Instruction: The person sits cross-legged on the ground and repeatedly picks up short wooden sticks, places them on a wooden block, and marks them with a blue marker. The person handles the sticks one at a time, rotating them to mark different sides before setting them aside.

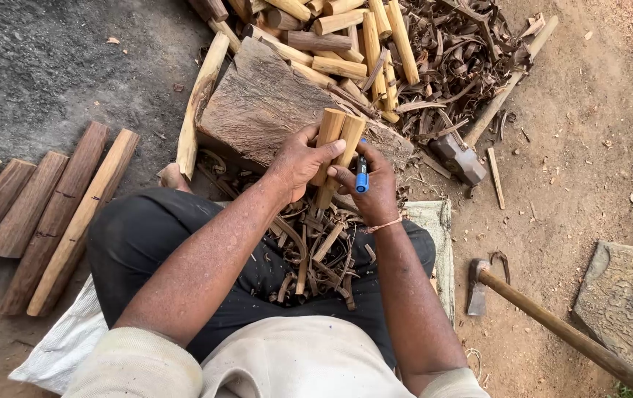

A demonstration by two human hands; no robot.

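**2 peeled sticks held upright between both hands**

The person is sitting on the ground and holding 2 peeled wooden sticks (338,147) side by side, nearly upright and leaning slightly to the right, just in front of a wooden chopping block (265,103). The left hand (298,161) is wrapping around the sticks from the left, its fingers (324,149) closing over the left stick near the middle, with the thumb pressing across the front. The right hand (377,184) is closing on the sticks from the right and below, and it is also pinching a blue pen (361,175) against the right stick; the pen is pointing roughly downward, though the exact fingers gripping it are hard to make out. The tops of the sticks are standing clear above both hands, and the lower ends are poking out beneath the left palm.

Bark strips (309,254) are lying across the person's lap on the dark trousers. A pile of more peeled sticks (346,37) is lying beyond the block, with bark scraps (464,51) heaped to its right. 5 split brown slabs (51,214) are lying in a row on the left. A hammer head (458,158) is resting right of the block, and an axe (537,317) is lying near the right knee, beside a flat stone (626,302).
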